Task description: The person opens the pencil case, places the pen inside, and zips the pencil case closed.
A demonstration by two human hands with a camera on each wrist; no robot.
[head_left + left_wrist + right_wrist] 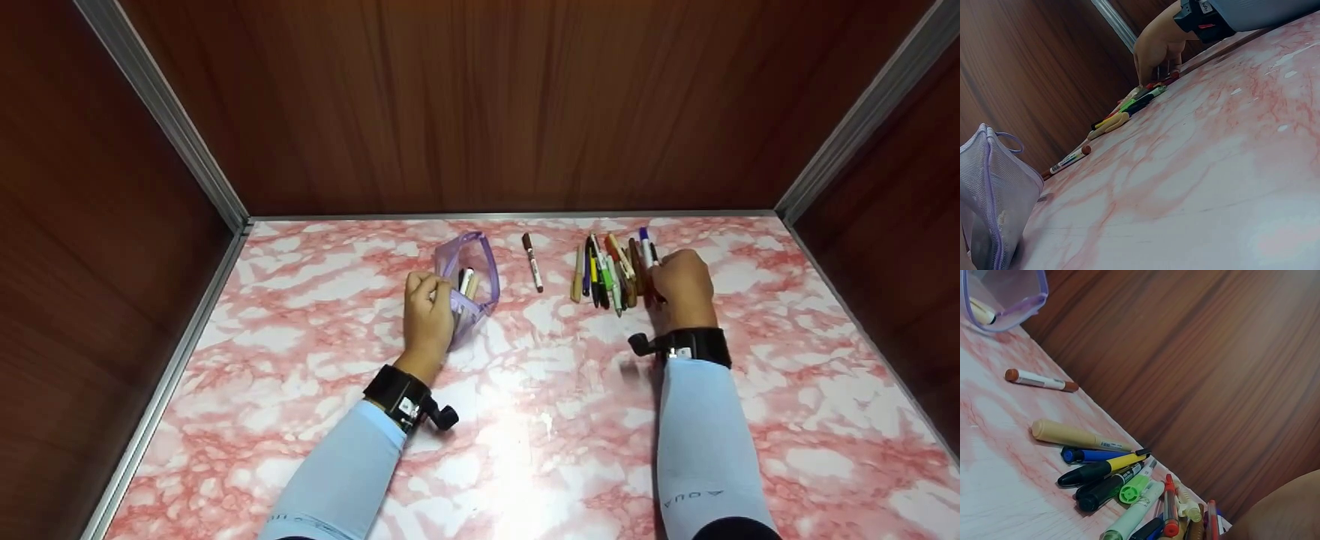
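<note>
My left hand (429, 311) grips the near-left edge of a purple mesh zip pouch (491, 274). The pouch's mouth gapes, and several pens (469, 281) show inside. My right hand (684, 279) is at the right end of a loose row of pens and markers (611, 274), fingers pointing down among them. Beside it lies a white marker with a purple cap (645, 244). In the left wrist view the right hand (1157, 50) reaches down onto the pens; what its fingertips touch is hidden. The right wrist view shows only the edge of that hand.
A white and brown marker (533, 262) lies alone between the pouch and the row. The table (510, 420) has a red and white marbled top. Brown wood-grain panels (510, 105) stand at the back and both sides, with metal strips at their edges.
</note>
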